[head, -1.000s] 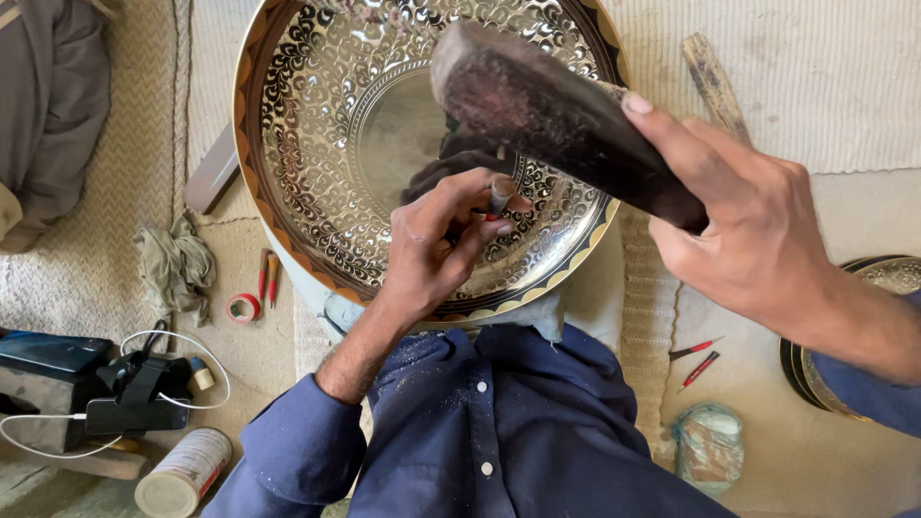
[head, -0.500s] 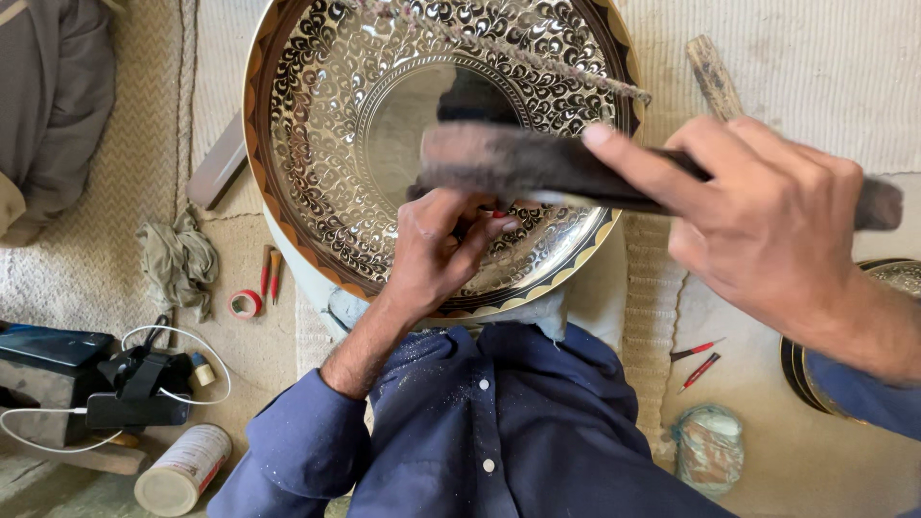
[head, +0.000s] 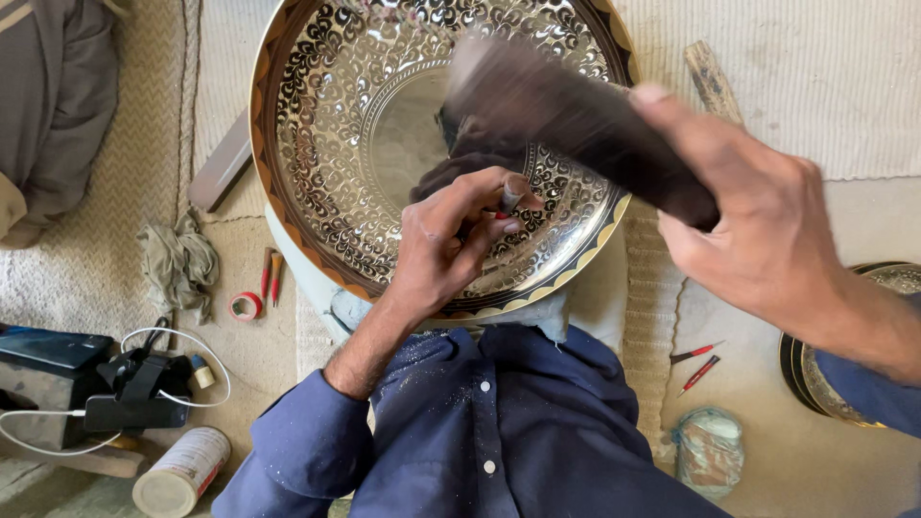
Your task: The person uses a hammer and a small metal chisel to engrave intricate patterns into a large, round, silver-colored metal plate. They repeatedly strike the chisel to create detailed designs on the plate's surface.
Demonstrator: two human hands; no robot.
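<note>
Head view: large engraved metal tray resting on lap, tilted up toward camera, rim just above blue shirt. Left hand on lower right of tray's patterned band, fingers pinched tight round small punch, tip set on metal. Right hand raised over tray, fingers wrapped round handle of dark mallet; head motion-blurred, poised above punch.

Doing it well, as judged: punch square to surface of tray, heel of left hand braced on metal, short even blows, eyes on punch tip not mallet, tray steady against knees.

Around, on woven floor mat: grey rag, red tape ring, two red-handled tools left of tray; wooden stick upper right; two red pens and wrapped jar lower right; second tray edge far right. Lower left: black box, phone with cable, white can. Grey cloth bundle top left.
</note>
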